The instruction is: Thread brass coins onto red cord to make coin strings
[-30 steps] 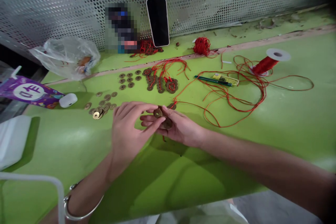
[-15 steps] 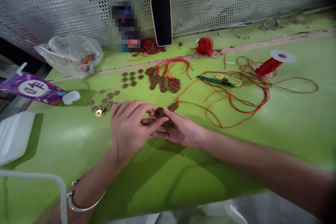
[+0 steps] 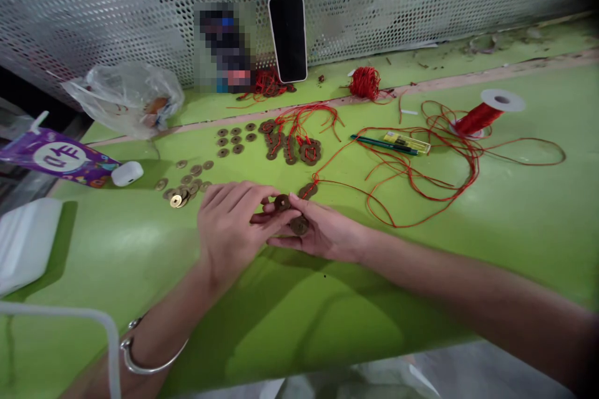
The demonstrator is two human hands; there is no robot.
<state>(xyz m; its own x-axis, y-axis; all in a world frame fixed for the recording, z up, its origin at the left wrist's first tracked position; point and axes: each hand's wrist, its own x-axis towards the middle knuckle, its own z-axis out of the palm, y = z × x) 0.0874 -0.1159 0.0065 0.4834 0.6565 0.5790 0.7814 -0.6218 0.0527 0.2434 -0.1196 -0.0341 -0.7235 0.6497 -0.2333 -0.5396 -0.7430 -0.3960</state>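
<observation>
My left hand [image 3: 234, 215] and my right hand [image 3: 327, 227] meet over the front middle of the table. Between their fingertips is a dark brown coin with a square hole [image 3: 282, 202], pinched from both sides. A second brown coin [image 3: 299, 225] lies against the fingers of my right hand, below the first. Just beyond my right thumb, a short row of coins on red cord [image 3: 307, 191] rests on the green surface. Red cord [image 3: 346, 184] runs from it to the right. Some of my fingertips are hidden behind the coins and my left hand.
Loose coins [image 3: 187, 187] lie left, with more in rows [image 3: 236, 139]. Coins tied with red cord [image 3: 290, 148] sit ahead. Rightward are green pens [image 3: 384, 144], a yellow-labelled case [image 3: 412, 142] and a red cord spool [image 3: 484, 115]. A phone [image 3: 287, 37] leans on the perforated panel.
The upper coin has turned slightly and shifted a little left, its hole now showing light. My right-hand fingers have moved slightly. Both arms stay nearly in place.
</observation>
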